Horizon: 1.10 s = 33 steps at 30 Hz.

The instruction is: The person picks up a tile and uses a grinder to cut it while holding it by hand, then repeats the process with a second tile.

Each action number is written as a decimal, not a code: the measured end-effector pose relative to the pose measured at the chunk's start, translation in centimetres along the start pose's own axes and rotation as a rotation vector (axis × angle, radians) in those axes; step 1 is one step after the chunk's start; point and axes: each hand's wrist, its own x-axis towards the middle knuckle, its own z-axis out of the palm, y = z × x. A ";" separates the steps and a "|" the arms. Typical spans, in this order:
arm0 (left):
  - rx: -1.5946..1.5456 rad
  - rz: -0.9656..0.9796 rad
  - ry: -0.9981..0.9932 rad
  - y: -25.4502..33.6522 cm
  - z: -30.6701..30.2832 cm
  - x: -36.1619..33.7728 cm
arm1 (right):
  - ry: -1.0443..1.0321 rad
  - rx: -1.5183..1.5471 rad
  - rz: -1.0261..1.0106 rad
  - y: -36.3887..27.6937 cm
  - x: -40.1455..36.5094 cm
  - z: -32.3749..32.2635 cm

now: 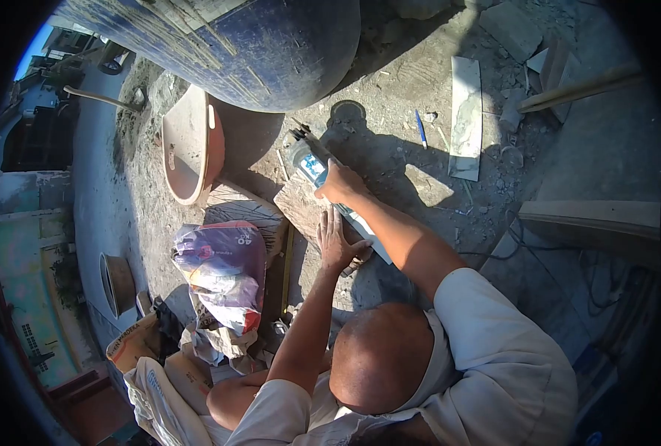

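Observation:
My right hand [342, 183] is wrapped around a power tool [310, 162] that looks like an angle grinder, with a blue-and-white label on its body. My left hand [335, 241] lies with fingers stretched along a wooden block [299, 201], its thumb spread toward a pale tile strip [375, 241] that runs back under my right forearm. The tool's front end lies at the far edge of the block; its disc I cannot make out. Something dark under my left palm is mostly hidden. My bent knee [382, 357] is close behind my hands.
A large blue drum [271, 52] stands ahead, beside a pinkish tub [189, 149]. To the left is a cement bag [226, 267] near another wooden block [245, 212]. Rightward lie a blue marker [420, 129], a marbled tile strip [464, 119] and a dark cable [513, 241].

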 end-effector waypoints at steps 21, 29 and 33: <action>-0.017 -0.035 -0.033 0.9 -1.2 -0.1 | -0.058 -0.042 0.017 -0.8 0.1 -0.6; -0.022 -0.043 -0.038 1.0 -1.3 0.0 | -0.036 -0.058 0.001 -0.7 0.4 -0.2; -0.019 -0.038 -0.032 1.0 -1.3 0.0 | -0.027 -0.067 -0.004 -0.7 0.4 -0.1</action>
